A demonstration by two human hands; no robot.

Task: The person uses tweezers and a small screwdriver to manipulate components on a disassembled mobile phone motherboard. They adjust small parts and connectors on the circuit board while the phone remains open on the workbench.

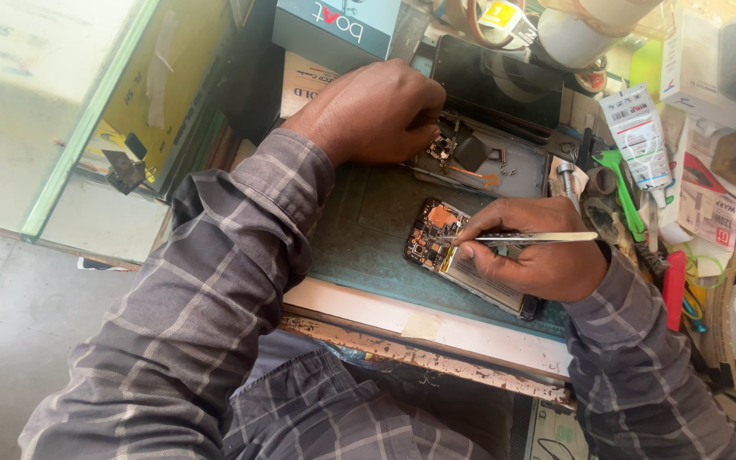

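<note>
An open phone (462, 260) with its back off lies near the middle of the green mat (359, 221). Its top end, with the small orange and dark parts, points to 10 o'clock. Its lower end is hidden under the right hand (538, 255).

The right hand rests on the phone. Its grip is closed on thin metal tweezers (526, 239). The tips touch the small parts at the top of the phone, and the long end sticks out toward 3 o'clock.

At 12 o'clock from the phone lies a tray (487, 166) with little parts and tiny screws in it. The left hand (368, 111) sits at the tray's 9 o'clock end. Its fingers are curled and pinched on a small part (441, 146) there.

Behind the tray, farther toward 12 o'clock, a dark screen (496, 81) leans up. A blue-grey box (338, 25) sits at 11 o'clock.

At 3 o'clock the surface (436, 336) is full of tools. There is a white glue tube (638, 132), a green tool (623, 187) and a red tool (673, 290). Both arms wear grey checked sleeves (215, 290).
</note>
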